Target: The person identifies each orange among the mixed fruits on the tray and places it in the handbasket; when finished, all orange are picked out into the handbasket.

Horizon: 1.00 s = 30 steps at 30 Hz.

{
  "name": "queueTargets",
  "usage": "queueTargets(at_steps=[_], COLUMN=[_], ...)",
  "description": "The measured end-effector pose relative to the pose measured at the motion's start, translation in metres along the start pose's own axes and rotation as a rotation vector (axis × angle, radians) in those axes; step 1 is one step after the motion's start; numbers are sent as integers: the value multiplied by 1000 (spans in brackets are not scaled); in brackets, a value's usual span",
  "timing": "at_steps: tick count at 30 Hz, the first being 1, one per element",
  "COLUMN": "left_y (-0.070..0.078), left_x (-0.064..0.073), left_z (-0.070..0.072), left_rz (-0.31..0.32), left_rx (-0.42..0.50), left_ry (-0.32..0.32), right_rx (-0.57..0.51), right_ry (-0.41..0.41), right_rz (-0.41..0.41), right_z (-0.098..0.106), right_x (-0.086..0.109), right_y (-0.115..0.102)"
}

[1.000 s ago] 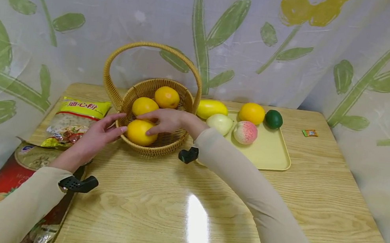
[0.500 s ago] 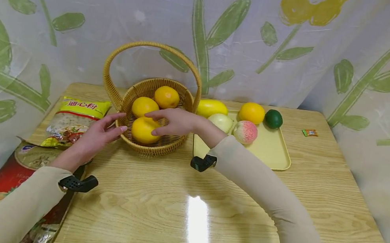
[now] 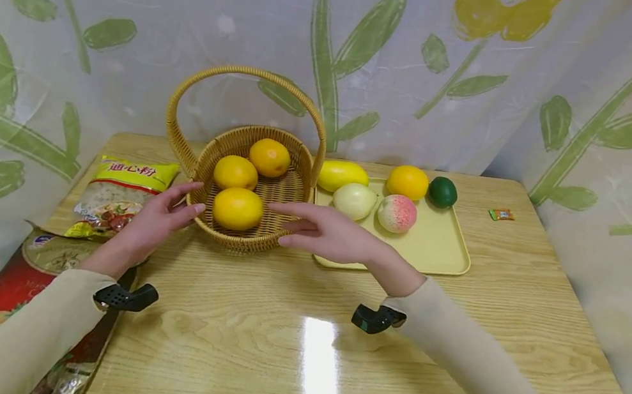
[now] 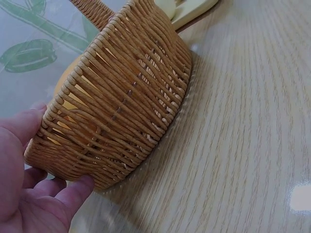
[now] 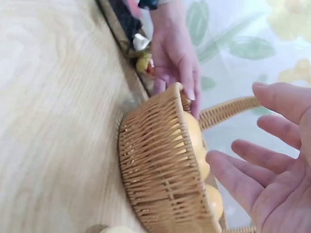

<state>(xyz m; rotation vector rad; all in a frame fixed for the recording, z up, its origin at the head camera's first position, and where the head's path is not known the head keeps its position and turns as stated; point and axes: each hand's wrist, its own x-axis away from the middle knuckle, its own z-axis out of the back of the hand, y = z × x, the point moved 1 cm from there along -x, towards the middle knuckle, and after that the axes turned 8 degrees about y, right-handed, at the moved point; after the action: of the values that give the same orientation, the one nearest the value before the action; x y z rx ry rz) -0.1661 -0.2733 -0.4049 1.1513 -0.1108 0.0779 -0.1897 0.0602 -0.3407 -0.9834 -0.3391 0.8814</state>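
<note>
A round wicker basket (image 3: 291, 156) with a tall arched handle stands at the table's back left. Three fruits lie inside: two oranges (image 3: 270, 157) towards the back and a yellow-orange, slightly oval fruit (image 3: 237, 209) in front. My left hand (image 3: 142, 220) holds the basket's left side, one digit over the rim and other fingers against the outer weave, as the left wrist view shows. Beside the front fruit, my right hand (image 3: 335, 232) hovers over the basket's right rim, fingers extended and holding nothing. Its spread fingers (image 5: 262, 158) show in the right wrist view.
Right of the basket, a pale yellow tray (image 3: 437, 251) carries a pear-like pale fruit (image 3: 354, 201), a peach (image 3: 398, 214), an orange (image 3: 408, 183), a long yellow fruit (image 3: 344, 173) and a dark green fruit (image 3: 442, 192). Food bags (image 3: 125, 193) lie left; a small wrapped candy (image 3: 502, 214) lies right.
My right hand has let go of the front yellow-orange fruit and moved right, out towards the basket's rim. That fruit shifted slightly right, then stayed. My left hand has kept its place.
</note>
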Motion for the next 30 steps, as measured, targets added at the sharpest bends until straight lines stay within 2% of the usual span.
queueTargets(at_steps=[3,8,15,22,26,30], left_y=[1,2,1,1,0,0], left_x=[-1,0,2,1,1,1], left_z=[-1,-2,-1,-1,0,-1], left_rz=[0,3,2,11,8,-1], left_rx=[3,5,2,-5,-3,3], left_ry=[-9,-9,-2,-10,-10,-5], right_rx=[-98,-172,-226,-138,-111,-128], right_ry=[76,177,345,545,607,634], right_rz=[-25,-111,-193,-309,-401,-449], right_z=[4,16,51,93,114,131], right_x=[22,57,92,105,109,111], right_y=[5,20,38,65,82,99])
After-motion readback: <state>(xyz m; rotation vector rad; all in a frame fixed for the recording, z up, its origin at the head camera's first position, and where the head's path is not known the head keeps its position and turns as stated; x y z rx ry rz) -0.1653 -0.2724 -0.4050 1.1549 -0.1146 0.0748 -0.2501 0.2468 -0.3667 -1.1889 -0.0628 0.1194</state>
